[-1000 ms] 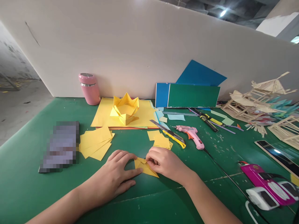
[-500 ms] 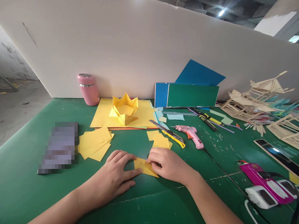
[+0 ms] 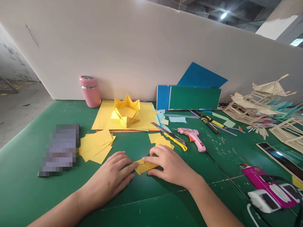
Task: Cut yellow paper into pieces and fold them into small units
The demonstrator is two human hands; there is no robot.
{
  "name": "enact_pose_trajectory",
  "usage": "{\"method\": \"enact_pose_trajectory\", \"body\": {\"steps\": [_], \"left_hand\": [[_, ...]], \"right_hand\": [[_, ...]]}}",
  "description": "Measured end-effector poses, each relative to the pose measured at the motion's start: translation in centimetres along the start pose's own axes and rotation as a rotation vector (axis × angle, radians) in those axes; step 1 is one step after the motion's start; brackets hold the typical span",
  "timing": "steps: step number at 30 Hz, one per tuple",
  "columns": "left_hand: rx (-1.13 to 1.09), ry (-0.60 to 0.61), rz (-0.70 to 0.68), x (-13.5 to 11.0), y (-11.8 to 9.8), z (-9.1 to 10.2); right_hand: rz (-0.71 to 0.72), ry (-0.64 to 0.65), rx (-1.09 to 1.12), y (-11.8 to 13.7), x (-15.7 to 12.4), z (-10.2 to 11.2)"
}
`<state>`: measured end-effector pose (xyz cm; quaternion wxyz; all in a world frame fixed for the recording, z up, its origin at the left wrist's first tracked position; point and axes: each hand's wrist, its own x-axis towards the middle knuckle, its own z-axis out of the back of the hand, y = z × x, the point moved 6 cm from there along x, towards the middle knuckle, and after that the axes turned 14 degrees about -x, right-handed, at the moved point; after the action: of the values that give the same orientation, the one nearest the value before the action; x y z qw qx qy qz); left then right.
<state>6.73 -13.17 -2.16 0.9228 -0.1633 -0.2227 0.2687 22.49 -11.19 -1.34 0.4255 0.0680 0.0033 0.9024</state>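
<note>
A small folded piece of yellow paper [image 3: 141,168] lies on the green table between my hands. My left hand [image 3: 113,178] grips its left corner with the fingertips, the fingers close together. From the other side my right hand [image 3: 169,164] holds the paper, index finger stretched along the top fold and thumb at the lower edge. The right part of the paper is hidden under that hand. Just beyond it lie yellow paper squares [image 3: 163,141]. Left of my left hand a fan of larger yellow sheets [image 3: 96,145] is spread out.
A folded yellow paper crown shape [image 3: 126,115] stands on yellow sheets [image 3: 99,118] at the back. A utility knife [image 3: 175,140] and pink glue gun [image 3: 193,137] lie right of centre. There are also a pink flask [image 3: 90,93], power strip [image 3: 267,184], phone [image 3: 280,159] and wooden stick models [image 3: 251,104].
The paper is turned and its visible shape differs. My left fingers have drawn together at its left corner. My right hand has gone from a pinch to reaching over the top edge.
</note>
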Motion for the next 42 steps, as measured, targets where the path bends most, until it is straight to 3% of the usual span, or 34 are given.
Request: {"method": "enact_pose_trajectory", "body": {"steps": [11, 20, 28, 36, 42], "left_hand": [[-0.172, 0.019, -0.011, 0.3, -0.2, 0.9], [-0.121, 0.091, -0.006, 0.5, 0.0, 0.2], [-0.192, 0.03, 0.036, 0.7, 0.1, 0.5], [-0.22, -0.005, 0.038, 0.8, 0.0, 0.7], [-0.209, 0.005, 0.017, 0.8, -0.1, 0.8]], "right_hand": [[-0.002, -0.077, -0.061, 0.5, 0.3, -1.4], [0.02, -0.116, -0.025, 0.5, 0.4, -1.3], [0.184, -0.242, 0.151, 1.4, 0.1, -0.6], [0.202, -0.265, 0.159, 1.5, 0.3, -0.8], [0.19, -0.213, 0.151, 1.8, 0.6, -1.0]]}}
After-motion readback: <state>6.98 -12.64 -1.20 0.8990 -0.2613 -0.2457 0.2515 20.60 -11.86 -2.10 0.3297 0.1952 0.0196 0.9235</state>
